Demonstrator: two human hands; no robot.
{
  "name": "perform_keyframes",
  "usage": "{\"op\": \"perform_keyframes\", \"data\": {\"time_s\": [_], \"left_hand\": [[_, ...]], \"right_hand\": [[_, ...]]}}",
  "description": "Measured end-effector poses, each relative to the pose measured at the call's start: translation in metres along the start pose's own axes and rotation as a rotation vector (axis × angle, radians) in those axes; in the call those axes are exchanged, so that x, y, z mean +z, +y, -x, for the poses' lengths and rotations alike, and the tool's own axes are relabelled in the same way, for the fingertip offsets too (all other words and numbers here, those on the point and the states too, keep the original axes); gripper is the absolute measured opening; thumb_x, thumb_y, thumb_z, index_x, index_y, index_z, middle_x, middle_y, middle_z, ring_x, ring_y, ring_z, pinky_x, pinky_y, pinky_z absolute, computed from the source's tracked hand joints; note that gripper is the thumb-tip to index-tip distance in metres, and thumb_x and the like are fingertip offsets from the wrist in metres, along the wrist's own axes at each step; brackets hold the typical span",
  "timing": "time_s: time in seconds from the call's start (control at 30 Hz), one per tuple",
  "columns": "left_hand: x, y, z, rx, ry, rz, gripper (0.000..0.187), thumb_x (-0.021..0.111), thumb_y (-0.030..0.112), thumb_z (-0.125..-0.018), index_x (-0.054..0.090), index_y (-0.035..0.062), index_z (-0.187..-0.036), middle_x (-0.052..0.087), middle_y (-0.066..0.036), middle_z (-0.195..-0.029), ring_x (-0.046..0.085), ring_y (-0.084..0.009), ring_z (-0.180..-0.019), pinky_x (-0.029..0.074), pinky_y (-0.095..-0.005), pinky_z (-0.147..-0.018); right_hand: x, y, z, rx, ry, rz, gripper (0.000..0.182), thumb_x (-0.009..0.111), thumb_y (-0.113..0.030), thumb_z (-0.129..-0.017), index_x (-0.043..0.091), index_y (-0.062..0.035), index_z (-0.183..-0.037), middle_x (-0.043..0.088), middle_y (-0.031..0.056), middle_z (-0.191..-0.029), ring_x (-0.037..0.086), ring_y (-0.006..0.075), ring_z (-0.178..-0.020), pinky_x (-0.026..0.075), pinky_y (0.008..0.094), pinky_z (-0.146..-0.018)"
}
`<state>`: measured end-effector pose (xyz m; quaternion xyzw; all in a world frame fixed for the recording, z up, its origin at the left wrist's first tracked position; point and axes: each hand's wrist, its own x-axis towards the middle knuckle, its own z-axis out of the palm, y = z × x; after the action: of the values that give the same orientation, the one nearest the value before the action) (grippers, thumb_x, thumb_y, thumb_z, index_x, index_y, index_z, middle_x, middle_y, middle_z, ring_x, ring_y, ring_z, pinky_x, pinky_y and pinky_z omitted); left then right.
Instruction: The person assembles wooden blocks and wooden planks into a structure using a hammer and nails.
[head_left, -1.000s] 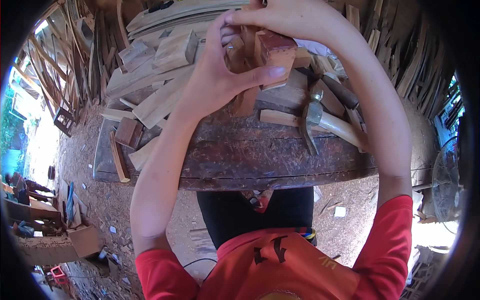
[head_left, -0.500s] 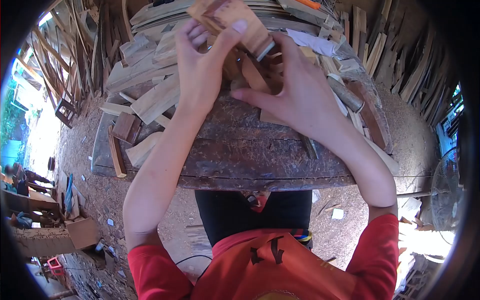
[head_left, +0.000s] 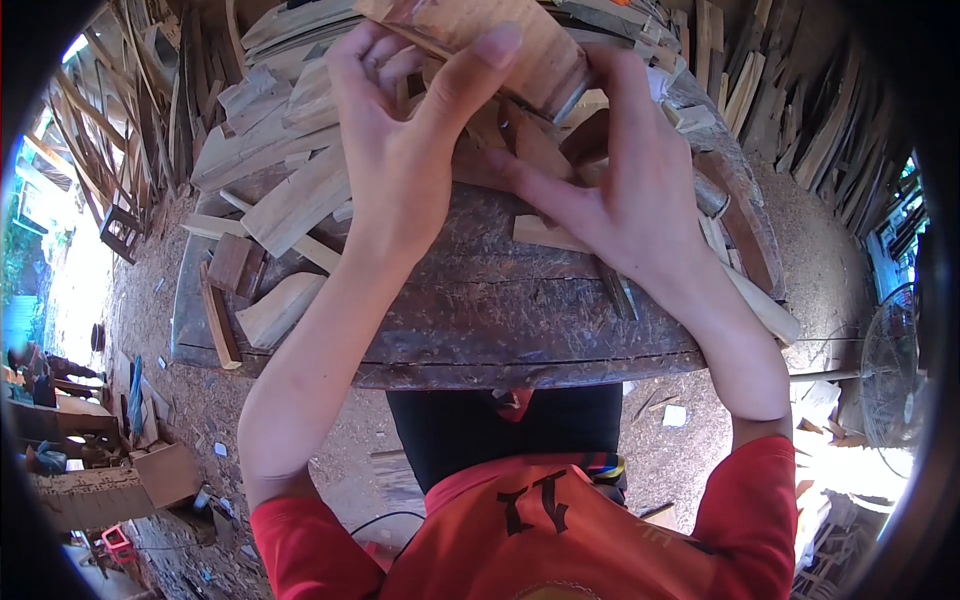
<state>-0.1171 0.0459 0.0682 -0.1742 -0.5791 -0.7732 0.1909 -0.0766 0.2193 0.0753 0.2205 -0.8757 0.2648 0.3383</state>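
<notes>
A light brown wooden block (head_left: pixel 530 50) with a darker patch is raised above the far part of the workbench, cut off by the top of the view. My left hand (head_left: pixel 400 140) grips it, thumb pressed on its upper face and fingers curled at its left side. At the block's right end, my right hand (head_left: pixel 640 170) has its index finger against the edge, with the thumb spread below; its other fingers are partly hidden. A narrow pale strip shows along that end. Below the block, between my hands, are brown wood pieces (head_left: pixel 535 142), partly covered.
The worn dark workbench (head_left: pixel 480 320) carries wood offcuts (head_left: pixel 300 200) on the left and a round stick (head_left: pixel 710 195) on the right. More boards lean along both sides. A fan (head_left: pixel 893 375) stands at the right, and a cardboard box (head_left: pixel 165 472) sits low at the left.
The block and both hands have shifted slightly right, and the block shows larger. My right index finger has straightened upward along its end. The view has moved a little.
</notes>
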Motion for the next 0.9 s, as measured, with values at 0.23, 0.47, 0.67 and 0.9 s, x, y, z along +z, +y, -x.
{"op": "perform_keyframes", "data": {"time_s": [0.23, 0.47, 0.67, 0.9], "left_hand": [[0.001, -0.005, 0.003, -0.034, -0.051, 0.046, 0.07, 0.08, 0.045, -0.088, 0.047, 0.0079, -0.137, 0.055, -0.003, -0.125, 0.052, -0.0135, -0.119, 0.043, -0.0379, -0.099], [0.0, -0.007, -0.002, -0.03, -0.005, 0.064, 0.066, 0.078, 0.045, -0.09, 0.047, 0.0077, -0.136, 0.055, -0.007, -0.129, 0.053, -0.0167, -0.123, 0.043, -0.0431, -0.106], [-0.016, 0.01, -0.021, -0.266, -0.16, 0.29, 0.079, 0.068, 0.058, -0.093, 0.042, 0.0105, -0.151, 0.055, -0.009, -0.142, 0.055, -0.0286, -0.133, 0.045, -0.048, -0.113], [-0.039, 0.018, -0.03, -0.595, -0.57, 0.414, 0.091, 0.078, 0.054, -0.089, 0.043, -0.0051, -0.148, 0.056, -0.013, -0.143, 0.056, -0.0204, -0.131, 0.044, -0.0383, -0.109]], "right_hand": [[-0.004, 0.007, 0.004, -0.038, 0.001, 0.011, 0.079, 0.089, -0.035, -0.079, 0.043, -0.0007, -0.134, 0.072, 0.0179, -0.092, 0.076, 0.0265, -0.072, 0.059, 0.0354, -0.059], [-0.015, 0.003, -0.005, 0.061, -0.008, -0.006, 0.068, 0.081, -0.032, -0.086, 0.05, -0.0046, -0.141, 0.07, 0.0162, -0.109, 0.073, 0.0264, -0.09, 0.056, 0.0355, -0.079], [-0.059, 0.015, -0.043, -0.359, 0.152, 0.389, 0.062, 0.078, -0.028, -0.083, 0.058, -0.0061, -0.138, 0.072, 0.009, -0.098, 0.067, 0.0235, -0.076, 0.046, 0.0369, -0.082], [-0.097, 0.009, -0.075, -0.827, -0.168, 0.614, 0.05, 0.079, -0.033, -0.084, 0.069, -0.0161, -0.13, 0.072, 0.0006, -0.094, 0.068, 0.0132, -0.09, 0.044, 0.0344, -0.089]]}}
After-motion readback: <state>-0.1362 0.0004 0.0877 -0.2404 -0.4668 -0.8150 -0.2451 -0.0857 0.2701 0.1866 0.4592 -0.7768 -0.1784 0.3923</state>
